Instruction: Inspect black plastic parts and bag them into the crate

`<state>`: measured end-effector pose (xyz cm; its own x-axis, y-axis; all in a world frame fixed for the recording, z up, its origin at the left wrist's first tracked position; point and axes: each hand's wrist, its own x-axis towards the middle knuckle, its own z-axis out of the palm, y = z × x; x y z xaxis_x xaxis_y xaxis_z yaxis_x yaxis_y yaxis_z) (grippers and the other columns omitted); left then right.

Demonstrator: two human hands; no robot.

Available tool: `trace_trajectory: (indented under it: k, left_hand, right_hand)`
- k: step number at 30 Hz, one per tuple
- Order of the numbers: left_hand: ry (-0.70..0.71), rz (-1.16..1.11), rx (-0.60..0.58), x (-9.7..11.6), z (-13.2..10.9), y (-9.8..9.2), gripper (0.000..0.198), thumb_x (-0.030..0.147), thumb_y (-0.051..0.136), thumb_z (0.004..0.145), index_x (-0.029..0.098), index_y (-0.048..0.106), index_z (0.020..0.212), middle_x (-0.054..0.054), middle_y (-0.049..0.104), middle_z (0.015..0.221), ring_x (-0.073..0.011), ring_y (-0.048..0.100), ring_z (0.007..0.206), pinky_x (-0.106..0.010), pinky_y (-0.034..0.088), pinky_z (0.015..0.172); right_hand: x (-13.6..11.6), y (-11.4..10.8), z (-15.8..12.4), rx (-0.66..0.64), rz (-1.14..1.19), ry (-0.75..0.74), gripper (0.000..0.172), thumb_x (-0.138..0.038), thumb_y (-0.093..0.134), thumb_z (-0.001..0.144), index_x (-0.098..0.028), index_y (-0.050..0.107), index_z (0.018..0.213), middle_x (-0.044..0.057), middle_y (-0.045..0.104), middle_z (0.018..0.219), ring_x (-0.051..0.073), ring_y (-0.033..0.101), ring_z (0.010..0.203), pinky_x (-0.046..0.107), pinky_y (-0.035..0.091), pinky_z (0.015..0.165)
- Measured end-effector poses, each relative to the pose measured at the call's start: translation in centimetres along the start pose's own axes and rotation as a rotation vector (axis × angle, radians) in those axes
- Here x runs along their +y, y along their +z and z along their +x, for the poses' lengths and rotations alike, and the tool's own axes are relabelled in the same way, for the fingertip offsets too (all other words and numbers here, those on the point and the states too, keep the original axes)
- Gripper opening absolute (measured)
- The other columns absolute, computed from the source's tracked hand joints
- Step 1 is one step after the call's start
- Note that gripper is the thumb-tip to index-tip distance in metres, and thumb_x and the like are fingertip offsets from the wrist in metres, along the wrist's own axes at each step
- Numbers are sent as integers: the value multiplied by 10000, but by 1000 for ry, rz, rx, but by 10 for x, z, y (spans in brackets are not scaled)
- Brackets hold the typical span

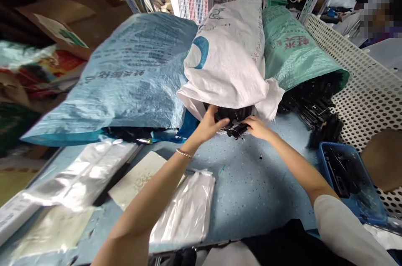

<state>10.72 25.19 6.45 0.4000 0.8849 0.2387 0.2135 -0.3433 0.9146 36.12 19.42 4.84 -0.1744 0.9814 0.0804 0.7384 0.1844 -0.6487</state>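
Note:
A white woven sack (226, 65) lies on the blue table with its mouth facing me, and black plastic parts (234, 121) show in the opening. At the left side of this mouth is my left hand (210, 126), thumb and fingers spread, some fingertips hidden under the sack's edge. My right hand (260, 128) is at the other side, its fingers bent and closed on the edge of a black plastic part. Thin pale strands show among the parts between both hands.
A blue sack (135, 73) lies to the left. The green sack (295, 48) at right spills black parts (310, 103) by a perforated white panel (361, 78). A blue basket (375, 205) holds more parts. Clear plastic bags (188, 211) and a cream sheet (150, 165) lie in front.

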Motion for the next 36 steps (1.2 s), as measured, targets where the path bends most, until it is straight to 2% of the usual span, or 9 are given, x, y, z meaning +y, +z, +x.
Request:
trace_trajectory:
  k: [4,8,12,18,22,25,28,31,36]
  left_hand:
    - [28,813,-362,-19,-54,21,781,315,704,877,183,386,1578,-199,384,1650,-396,375,1516,-642,215,1249]
    - [72,1110,-561,-14,-103,19,424,233,658,900,199,682,1322,-190,591,1489,-387,537,1386,-698,190,1227]
    - [118,1163,-502,3,-117,13,184,255,674,891,170,783,1012,-195,736,1229,-412,614,1239,-722,150,1212]
    - [68,1019,-359,19,-92,37,370,316,603,945,102,690,1234,-211,752,1101,-385,625,1173,-565,416,1067]
    - [157,978,-493,14,-105,60,254,282,570,951,170,765,1071,-153,756,1140,-336,611,1209,-536,338,1165]
    - [88,1013,-475,4,-125,48,219,249,584,929,162,780,971,-168,769,1050,-365,639,1170,-650,202,1213]
    - [-56,821,-310,4,-143,29,243,287,599,926,151,768,1034,-194,759,1118,-414,620,1229,-742,109,1202]
    - [-78,215,-203,25,-163,32,500,486,599,944,182,637,1339,-180,630,1429,-385,514,1396,-636,258,1228]
    - [-259,-634,-179,63,-199,72,580,615,694,868,190,618,1254,-138,687,1277,-297,653,1203,-433,544,1019]
  right_hand:
    - [-12,32,-7,-18,-303,9,406,-16,669,848,-170,669,1223,149,601,1366,334,471,1320,496,373,1116]
    - [-21,24,-25,-68,-460,48,182,-151,724,901,-148,658,1071,157,655,1213,324,543,1214,469,397,1052]
    - [-32,17,-65,-27,-560,96,224,-324,655,982,-140,622,1105,164,666,1142,321,615,1100,397,491,854]
    - [-40,35,-87,175,-554,252,187,-284,618,979,-135,582,1086,177,650,1133,335,614,1111,377,513,771]
    - [-34,33,-67,452,-257,378,177,-318,633,956,-175,539,1001,133,643,1077,280,620,1068,362,511,834]
    - [-37,20,-69,641,270,410,287,-435,680,911,-219,491,897,40,627,911,201,635,889,317,522,773]
    - [-53,19,-95,389,896,345,488,-634,768,776,-233,502,854,-20,614,761,164,632,698,288,532,627]
    - [-79,39,-131,51,1191,367,571,-717,790,705,-215,594,892,-14,653,715,157,632,605,283,532,550]
    - [-109,53,-176,-114,760,213,395,-601,654,906,-208,686,879,6,705,818,171,673,728,290,531,673]
